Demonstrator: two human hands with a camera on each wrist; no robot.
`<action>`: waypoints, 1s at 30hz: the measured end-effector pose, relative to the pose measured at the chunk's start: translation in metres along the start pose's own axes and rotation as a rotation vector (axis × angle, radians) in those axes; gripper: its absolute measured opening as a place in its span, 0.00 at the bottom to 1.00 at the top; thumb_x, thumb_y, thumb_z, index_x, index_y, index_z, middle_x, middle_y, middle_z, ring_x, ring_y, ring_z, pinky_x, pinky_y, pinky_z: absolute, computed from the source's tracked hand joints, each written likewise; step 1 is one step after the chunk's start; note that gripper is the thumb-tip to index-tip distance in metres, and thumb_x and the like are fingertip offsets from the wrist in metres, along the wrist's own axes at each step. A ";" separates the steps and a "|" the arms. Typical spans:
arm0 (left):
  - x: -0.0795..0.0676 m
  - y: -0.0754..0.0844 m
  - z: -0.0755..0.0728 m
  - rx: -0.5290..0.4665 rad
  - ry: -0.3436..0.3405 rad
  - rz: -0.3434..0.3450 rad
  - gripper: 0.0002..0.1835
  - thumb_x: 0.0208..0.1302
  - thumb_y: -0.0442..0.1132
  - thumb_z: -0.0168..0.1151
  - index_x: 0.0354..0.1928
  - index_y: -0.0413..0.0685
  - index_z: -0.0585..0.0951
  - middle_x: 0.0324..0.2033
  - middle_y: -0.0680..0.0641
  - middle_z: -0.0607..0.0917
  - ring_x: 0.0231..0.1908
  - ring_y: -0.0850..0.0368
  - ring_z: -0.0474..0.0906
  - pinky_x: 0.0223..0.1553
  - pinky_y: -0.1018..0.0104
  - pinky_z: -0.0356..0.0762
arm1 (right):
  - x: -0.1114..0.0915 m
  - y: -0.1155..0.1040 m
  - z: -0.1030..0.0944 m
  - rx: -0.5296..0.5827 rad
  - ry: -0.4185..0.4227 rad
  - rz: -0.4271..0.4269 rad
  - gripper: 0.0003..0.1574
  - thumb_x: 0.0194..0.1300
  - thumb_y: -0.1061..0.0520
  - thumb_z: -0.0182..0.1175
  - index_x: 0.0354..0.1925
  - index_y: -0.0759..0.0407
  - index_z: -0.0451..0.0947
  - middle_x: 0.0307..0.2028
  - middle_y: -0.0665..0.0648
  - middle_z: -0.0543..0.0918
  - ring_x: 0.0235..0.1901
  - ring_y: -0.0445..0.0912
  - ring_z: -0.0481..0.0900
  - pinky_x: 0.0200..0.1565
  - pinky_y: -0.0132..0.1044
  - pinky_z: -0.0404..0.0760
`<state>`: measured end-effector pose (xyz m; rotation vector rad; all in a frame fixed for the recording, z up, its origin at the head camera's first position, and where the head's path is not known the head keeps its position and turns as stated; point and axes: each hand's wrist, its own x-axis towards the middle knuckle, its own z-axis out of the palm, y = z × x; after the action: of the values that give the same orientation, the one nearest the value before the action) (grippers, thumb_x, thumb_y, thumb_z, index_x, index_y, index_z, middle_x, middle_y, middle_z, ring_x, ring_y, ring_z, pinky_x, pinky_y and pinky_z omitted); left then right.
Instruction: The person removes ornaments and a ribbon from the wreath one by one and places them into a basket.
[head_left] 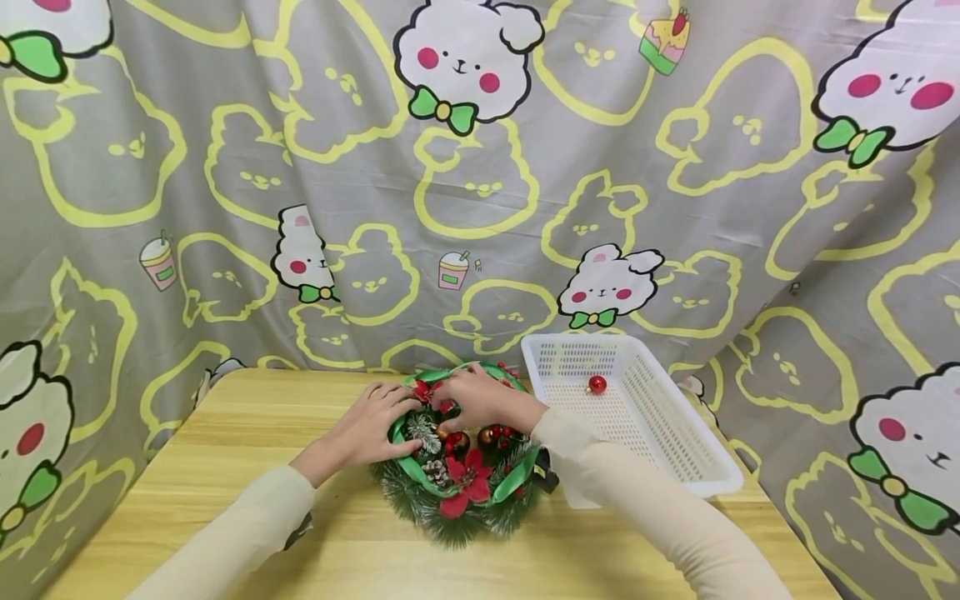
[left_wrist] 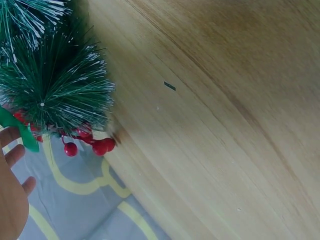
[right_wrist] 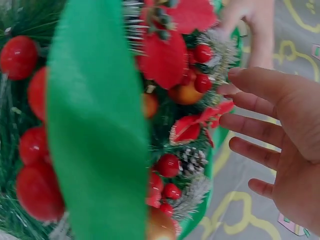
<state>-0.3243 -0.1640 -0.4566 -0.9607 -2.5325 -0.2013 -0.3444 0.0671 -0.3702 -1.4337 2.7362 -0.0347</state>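
Note:
A Christmas wreath [head_left: 450,529] lies on the table, with frosted pine tips, a green ribbon [head_left: 513,479], red poinsettias [head_left: 467,483], berries, baubles and a pinecone [head_left: 437,473]. My left hand [head_left: 378,423] rests on its left rim, fingers spread, thumb over the ribbon. In the left wrist view its fingertips lie beside the ribbon and pine needles [left_wrist: 55,85]. My right hand [head_left: 480,398] reaches over the wreath's far part. The right wrist view shows the right hand [right_wrist: 295,135] with loosely extended fingers near a small red flower [right_wrist: 187,129]; nothing shows in its grasp.
A white perforated plastic basket [head_left: 697,433] stands right of the wreath, under the right forearm. One shiny red bauble [head_left: 597,385] lies inside it. A patterned grey curtain [head_left: 495,200] hangs behind the wooden table [head_left: 247,417] and at its sides.

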 end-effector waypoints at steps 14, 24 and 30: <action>0.001 -0.002 0.000 -0.006 -0.002 0.006 0.31 0.55 0.69 0.54 0.52 0.57 0.77 0.53 0.52 0.76 0.57 0.50 0.68 0.62 0.46 0.59 | 0.008 0.000 0.022 0.013 -0.048 0.049 0.17 0.59 0.42 0.62 0.46 0.42 0.81 0.43 0.43 0.83 0.45 0.40 0.74 0.53 0.48 0.62; 0.007 -0.001 -0.006 -0.012 0.016 0.023 0.29 0.53 0.68 0.57 0.48 0.57 0.79 0.51 0.52 0.77 0.58 0.49 0.67 0.61 0.46 0.61 | 0.014 0.001 0.025 0.023 -0.054 0.033 0.09 0.57 0.46 0.66 0.37 0.44 0.82 0.29 0.40 0.80 0.30 0.34 0.72 0.45 0.44 0.59; 0.004 0.001 -0.006 -0.019 0.034 0.017 0.29 0.52 0.67 0.58 0.47 0.56 0.79 0.52 0.50 0.77 0.58 0.47 0.67 0.60 0.44 0.61 | 0.014 -0.001 0.025 0.063 -0.084 0.047 0.09 0.56 0.48 0.67 0.36 0.45 0.81 0.24 0.39 0.78 0.27 0.33 0.72 0.53 0.50 0.62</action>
<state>-0.3248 -0.1627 -0.4495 -0.9774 -2.4950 -0.2346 -0.3506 0.0552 -0.3953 -1.3244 2.6752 -0.0569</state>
